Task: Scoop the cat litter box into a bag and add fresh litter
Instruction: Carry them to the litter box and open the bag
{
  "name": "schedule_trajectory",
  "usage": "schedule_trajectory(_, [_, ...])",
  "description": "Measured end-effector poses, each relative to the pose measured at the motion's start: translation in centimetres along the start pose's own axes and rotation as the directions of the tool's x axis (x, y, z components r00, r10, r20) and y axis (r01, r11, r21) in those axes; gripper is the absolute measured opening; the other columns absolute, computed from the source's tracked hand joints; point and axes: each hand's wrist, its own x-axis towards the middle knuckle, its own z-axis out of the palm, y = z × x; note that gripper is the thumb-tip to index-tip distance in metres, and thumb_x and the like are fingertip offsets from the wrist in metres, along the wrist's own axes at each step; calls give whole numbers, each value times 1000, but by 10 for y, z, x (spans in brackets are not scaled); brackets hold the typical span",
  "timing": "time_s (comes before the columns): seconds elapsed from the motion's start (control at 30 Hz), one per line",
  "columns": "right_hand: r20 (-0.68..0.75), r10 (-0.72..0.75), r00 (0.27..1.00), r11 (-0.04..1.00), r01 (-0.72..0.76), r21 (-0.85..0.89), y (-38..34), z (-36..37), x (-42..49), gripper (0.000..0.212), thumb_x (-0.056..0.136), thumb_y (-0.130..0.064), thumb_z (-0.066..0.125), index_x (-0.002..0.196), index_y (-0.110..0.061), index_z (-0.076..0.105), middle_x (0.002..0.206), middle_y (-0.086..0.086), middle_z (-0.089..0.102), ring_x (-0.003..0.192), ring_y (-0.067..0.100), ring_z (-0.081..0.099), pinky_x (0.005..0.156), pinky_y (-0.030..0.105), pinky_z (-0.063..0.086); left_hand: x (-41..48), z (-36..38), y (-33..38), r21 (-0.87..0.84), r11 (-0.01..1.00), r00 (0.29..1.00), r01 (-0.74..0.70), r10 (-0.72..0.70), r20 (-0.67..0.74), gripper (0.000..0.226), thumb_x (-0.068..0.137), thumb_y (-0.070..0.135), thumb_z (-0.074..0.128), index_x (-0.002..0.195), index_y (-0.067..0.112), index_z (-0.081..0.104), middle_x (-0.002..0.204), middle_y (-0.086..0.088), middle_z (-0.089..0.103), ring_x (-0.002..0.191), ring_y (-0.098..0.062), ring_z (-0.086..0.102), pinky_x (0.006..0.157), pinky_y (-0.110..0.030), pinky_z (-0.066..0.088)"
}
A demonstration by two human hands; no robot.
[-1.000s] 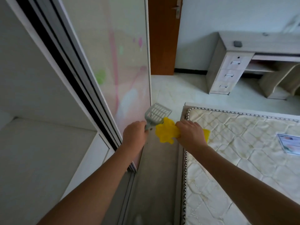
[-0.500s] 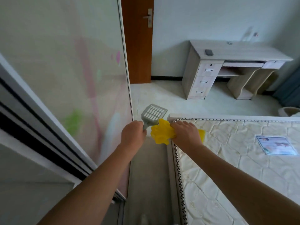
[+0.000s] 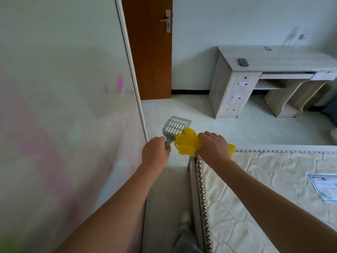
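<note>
**Grey scoop and yellow bag in hand, no litter box in view**

Grey plastic slotted litter scoop (image 3: 176, 126) is held up in front of the body. Its handle sits in the grip of the left hand (image 3: 155, 152), with the fingers curled round it. The crumpled yellow plastic bag (image 3: 187, 144) touches the scoop's edge and is bunched in the grip of the right hand (image 3: 213, 147). Both forearms reach forward, hands near each other, above the corner of the quilted cream mattress (image 3: 264, 189).

I judge this is the preparing step: the tools are in hand and nothing is scooped yet. The next move calls for finding the litter box, which is not visible, and opening the bag. Beyond are a brown wooden door (image 3: 151, 61) and a light wooden desk (image 3: 273, 57).
</note>
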Motion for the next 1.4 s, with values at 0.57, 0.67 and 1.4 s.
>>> schedule_trajectory(0.57, [-2,-32,999,998,32,61,88,23,247,20,84,-28,64,103,-20,65,93,0,66,87,24,62,76,31,42,263,3,39,13,1000,995,0,2,-98,20,95,33,65,95,13,67,79,5,61,68,-11,57,58,-17,40])
schedule_trajectory(0.67, [20,-31,999,998,30,46,95,34,282,23,87,-32,63,109,-22,64,99,-1,66,91,22,62,81,32,44,303,8,32,18,1000,997,2,0,-73,22,95,35,65,97,14,67,83,4,66,69,-11,61,65,-20,48])
schedule_trajectory(1.4, [-9,213,977,976,-212,40,186,110,565,23,68,-25,76,88,-19,67,80,2,66,76,28,66,69,34,48,660,70,52,40,982,982,-183,181,55,18,93,33,67,90,14,68,83,0,67,73,-19,63,62,-34,55])
